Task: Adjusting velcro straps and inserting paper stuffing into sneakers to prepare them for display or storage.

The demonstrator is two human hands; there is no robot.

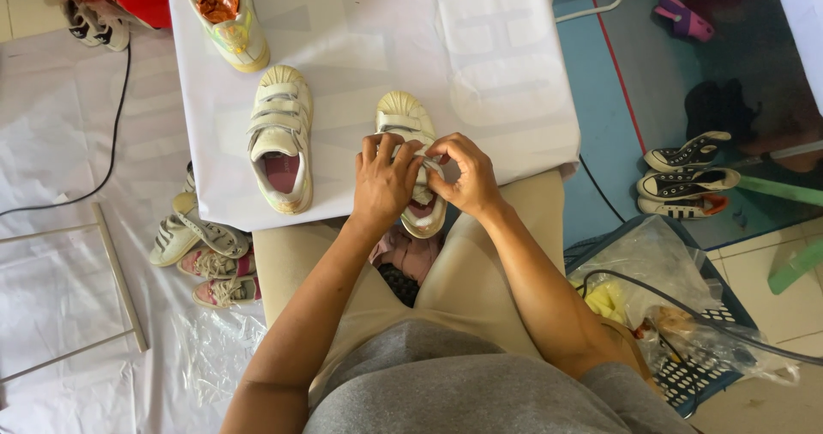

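A cream strap sneaker (pixel 405 121) lies on the white-covered table (pixel 497 74), toe pointing away from me. My left hand (pixel 384 181) and my right hand (pixel 461 175) both rest on its middle and heel part, fingers pinching a strap between them. Its matching sneaker (pixel 280 138) lies to the left on the table, straps fastened, pink lining showing. A third pale sneaker (pixel 225 14) stuffed with brown paper sits at the table's far left.
Several small sneakers (pixel 206 258) lie piled on plastic sheeting at the left. Black-and-white canvas shoes (pixel 686 177) stand on the floor at the right. A blue basket (pixel 686 305) with plastic bags sits by my right knee. A black cable (pixel 111 142) runs across the left floor.
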